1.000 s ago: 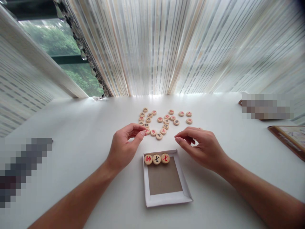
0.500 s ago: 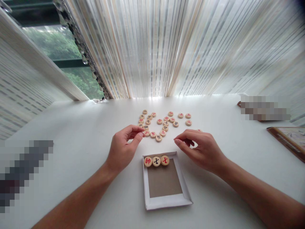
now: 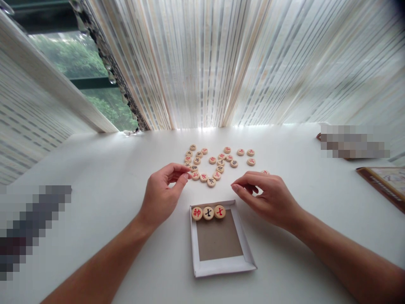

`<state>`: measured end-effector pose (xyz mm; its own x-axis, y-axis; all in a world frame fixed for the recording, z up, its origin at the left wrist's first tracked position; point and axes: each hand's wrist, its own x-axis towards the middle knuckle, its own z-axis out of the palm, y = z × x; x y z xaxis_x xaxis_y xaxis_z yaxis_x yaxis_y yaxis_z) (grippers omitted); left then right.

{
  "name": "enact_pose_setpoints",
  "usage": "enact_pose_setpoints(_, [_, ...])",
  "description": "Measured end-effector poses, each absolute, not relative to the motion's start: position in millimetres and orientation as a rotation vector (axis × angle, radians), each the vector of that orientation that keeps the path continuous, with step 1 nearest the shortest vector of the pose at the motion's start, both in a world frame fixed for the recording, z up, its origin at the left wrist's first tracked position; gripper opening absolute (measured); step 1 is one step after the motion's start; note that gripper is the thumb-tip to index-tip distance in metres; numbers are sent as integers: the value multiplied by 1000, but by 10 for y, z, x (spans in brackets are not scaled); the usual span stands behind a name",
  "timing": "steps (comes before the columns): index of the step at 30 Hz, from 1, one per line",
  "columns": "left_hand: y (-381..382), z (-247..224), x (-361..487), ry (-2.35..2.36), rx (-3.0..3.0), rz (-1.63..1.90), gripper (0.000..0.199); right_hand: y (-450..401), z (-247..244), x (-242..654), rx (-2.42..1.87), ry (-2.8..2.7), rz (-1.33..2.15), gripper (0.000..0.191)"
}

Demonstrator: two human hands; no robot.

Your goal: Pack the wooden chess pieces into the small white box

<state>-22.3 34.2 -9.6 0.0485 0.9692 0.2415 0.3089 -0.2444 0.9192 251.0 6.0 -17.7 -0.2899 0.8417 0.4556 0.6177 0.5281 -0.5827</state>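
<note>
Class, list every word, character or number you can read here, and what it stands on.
"帥" or "帅", red: left disc in the white tray.
Resembles "七", black, uncertain: middle disc.
Resembles "七", red, uncertain: right disc.
Loose discs: characters too small to read.
Brown-edged item: lettering blurred.

A striped curtain [image 3: 202, 63] hangs at twelve o'clock, daylight glowing through; at ten, a dark-framed window [image 3: 91, 82] shows green trees [image 3: 69, 55]; the white table [image 3: 104, 169] spreads toward six.
</note>
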Motion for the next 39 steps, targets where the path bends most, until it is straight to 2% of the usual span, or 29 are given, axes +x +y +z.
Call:
enact_pose_setpoints(8, [361, -86, -209, 1310, 1658, 1232, 16, 58, -169, 2507, -1182, -2029, 396, 17])
enact_pose_setpoints(19, [496, -112, -322, 1365, 1765, 1230, 22, 60, -171, 2474, -1187, -2017, 407, 17])
enact_pose_setpoints(35, [572, -192, -397, 1406, 1847, 1160, 22, 540, 158, 1934, -1478, -2075, 467, 17])
enact_pose_setpoints(39, [576, -183, -390, 1407, 1849, 1168, 20, 759, 139, 1662, -1610, -2131, 452, 25])
